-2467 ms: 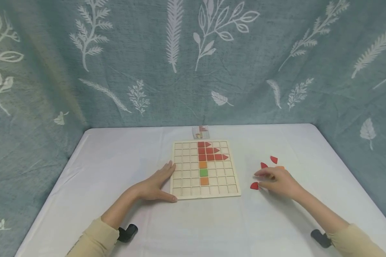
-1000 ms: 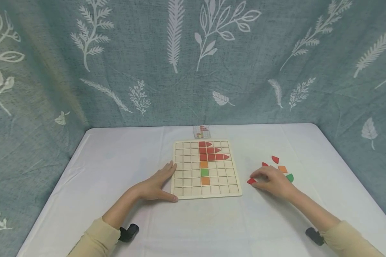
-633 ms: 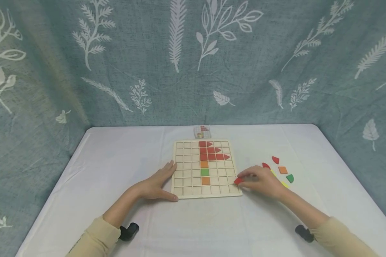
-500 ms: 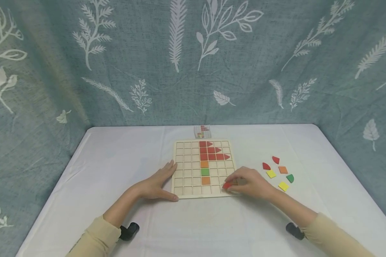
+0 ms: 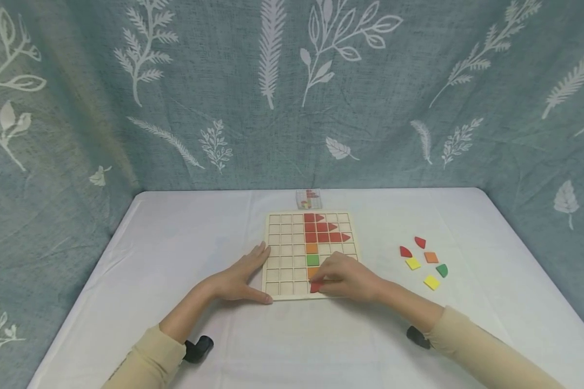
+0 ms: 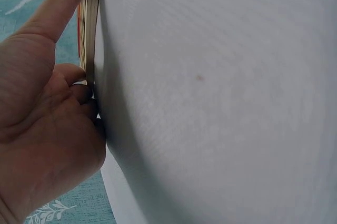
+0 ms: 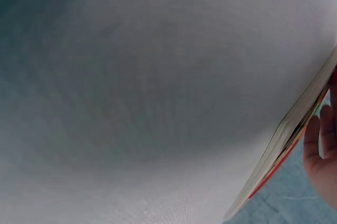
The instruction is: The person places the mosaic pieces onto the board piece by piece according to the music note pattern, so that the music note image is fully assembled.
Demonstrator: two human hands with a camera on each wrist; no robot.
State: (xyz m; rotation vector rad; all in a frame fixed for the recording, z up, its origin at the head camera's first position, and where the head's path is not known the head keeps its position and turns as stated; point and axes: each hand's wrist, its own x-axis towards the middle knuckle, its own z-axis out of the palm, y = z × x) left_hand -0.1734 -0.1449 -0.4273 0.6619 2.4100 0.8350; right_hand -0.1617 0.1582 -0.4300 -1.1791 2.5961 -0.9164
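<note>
We look down from a person's head at a white-covered table (image 5: 199,227), where a pale wooden grid board (image 5: 287,297) lies flat near the middle. The right hand (image 5: 347,278) reaches over the board's lower part and pinches a red tile (image 5: 315,287) between thumb and fingertips, at the bottom row, just below an orange square tile (image 5: 312,272); the fingers hide part of the red tile's outline. The left hand (image 5: 238,278) grasps nothing: its fingers stretch out along the board's left edge, with the thumb at the near left corner. In the left wrist view we see that hand against the board's side. Above the pinched tile, a column in the grid runs from the partly covered orange square up through a green square (image 5: 313,260) and another orange square (image 5: 312,248) to three rows of red squares (image 5: 310,237), each row ending in a red triangle (image 5: 346,237). To the right of the board lie two red quarter-circle tiles (image 5: 405,252), two yellow squares (image 5: 431,282), a loose orange square (image 5: 431,257) and a green rounded tile (image 5: 442,270). Just beyond the board's far edge we find a small picture card (image 5: 309,199), and behind everything hangs a teal leaf-print curtain (image 5: 253,146).
</note>
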